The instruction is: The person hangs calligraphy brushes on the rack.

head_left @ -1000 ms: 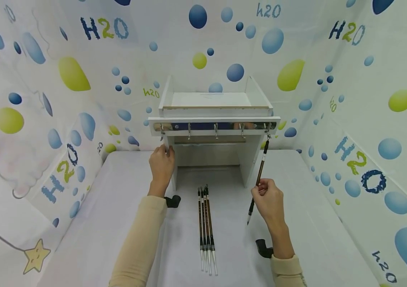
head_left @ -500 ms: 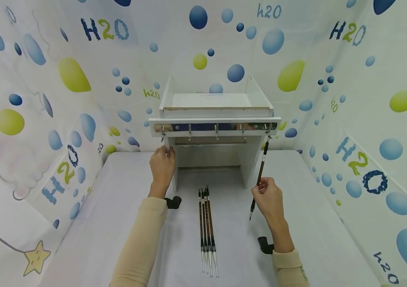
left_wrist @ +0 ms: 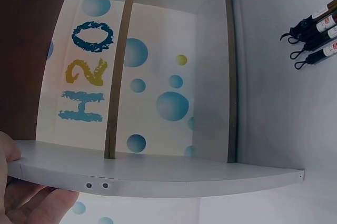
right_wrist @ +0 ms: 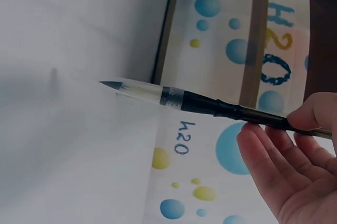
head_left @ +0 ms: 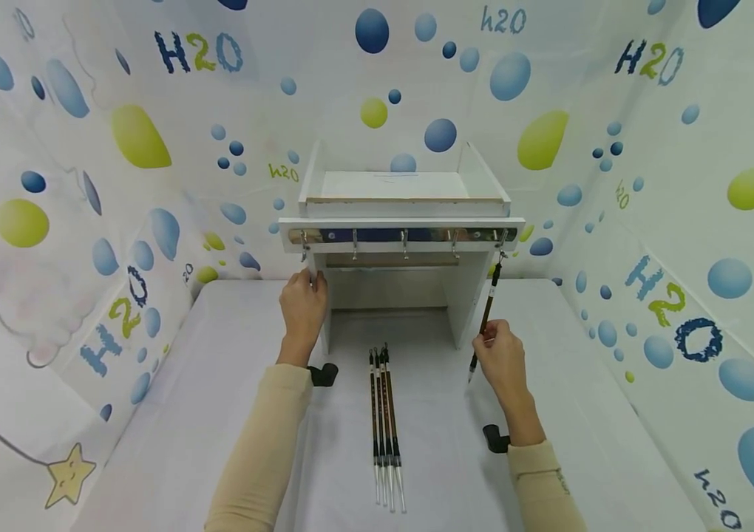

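Observation:
In the head view, my right hand (head_left: 502, 358) pinches the handle of a writing brush (head_left: 491, 295), whose loop end reaches up to the rightmost hook (head_left: 502, 238). The brush hangs slanted with its bristles down; in the right wrist view its pale, dark-pointed bristles (right_wrist: 134, 90) stick out past my fingers (right_wrist: 260, 153). My left hand (head_left: 302, 310) grips the front edge of the left side panel (left_wrist: 184, 182) of a white wooden shelf stand (head_left: 400, 209), with thumb above and fingers beneath in the left wrist view.
Several more brushes (head_left: 385, 414) lie side by side on the white table (head_left: 344, 443), loops toward the stand. A metal strip with several hooks (head_left: 405, 244) runs along the stand's front rail. Patterned cloth walls (head_left: 250, 111) rise behind and beside the table.
My right hand has moved slightly up and forward, and the brush's bristle end has risen with it, while its loop end stays at the rightmost hook. My left hand keeps its hold on the stand.

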Motion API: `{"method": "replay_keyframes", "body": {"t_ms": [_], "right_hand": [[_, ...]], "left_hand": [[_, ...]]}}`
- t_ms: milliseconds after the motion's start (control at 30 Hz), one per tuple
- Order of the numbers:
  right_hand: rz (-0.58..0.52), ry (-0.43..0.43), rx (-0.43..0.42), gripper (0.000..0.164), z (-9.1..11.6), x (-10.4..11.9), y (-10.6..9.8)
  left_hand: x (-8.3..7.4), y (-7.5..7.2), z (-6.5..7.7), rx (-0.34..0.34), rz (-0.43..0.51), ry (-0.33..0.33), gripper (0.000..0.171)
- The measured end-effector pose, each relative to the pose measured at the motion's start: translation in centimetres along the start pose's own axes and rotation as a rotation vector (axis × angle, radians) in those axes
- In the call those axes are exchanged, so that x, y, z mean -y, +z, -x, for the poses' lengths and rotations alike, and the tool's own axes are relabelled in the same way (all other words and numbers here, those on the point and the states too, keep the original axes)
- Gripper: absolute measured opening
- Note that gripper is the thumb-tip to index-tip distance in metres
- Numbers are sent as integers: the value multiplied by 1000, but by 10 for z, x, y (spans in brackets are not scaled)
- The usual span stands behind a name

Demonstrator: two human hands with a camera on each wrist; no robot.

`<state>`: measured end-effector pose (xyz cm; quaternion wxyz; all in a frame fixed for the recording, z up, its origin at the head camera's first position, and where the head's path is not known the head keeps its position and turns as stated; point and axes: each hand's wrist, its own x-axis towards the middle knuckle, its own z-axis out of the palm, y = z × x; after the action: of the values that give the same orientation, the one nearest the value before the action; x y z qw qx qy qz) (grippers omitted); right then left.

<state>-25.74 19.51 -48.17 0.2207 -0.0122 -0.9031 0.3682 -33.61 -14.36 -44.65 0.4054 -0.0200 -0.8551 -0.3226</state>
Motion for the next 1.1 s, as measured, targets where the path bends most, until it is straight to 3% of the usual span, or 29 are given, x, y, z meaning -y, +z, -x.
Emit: {"method": "replay_keyframes", "body": {"t_ms": [500,1100], "right_hand": [[73,12,30,23,-22,-10,7],[92,18,35,26,-26,-10,10]], "left_hand": [[1,2,1,5,7,4,24],[1,1,0,8,19,-4,28]]}}
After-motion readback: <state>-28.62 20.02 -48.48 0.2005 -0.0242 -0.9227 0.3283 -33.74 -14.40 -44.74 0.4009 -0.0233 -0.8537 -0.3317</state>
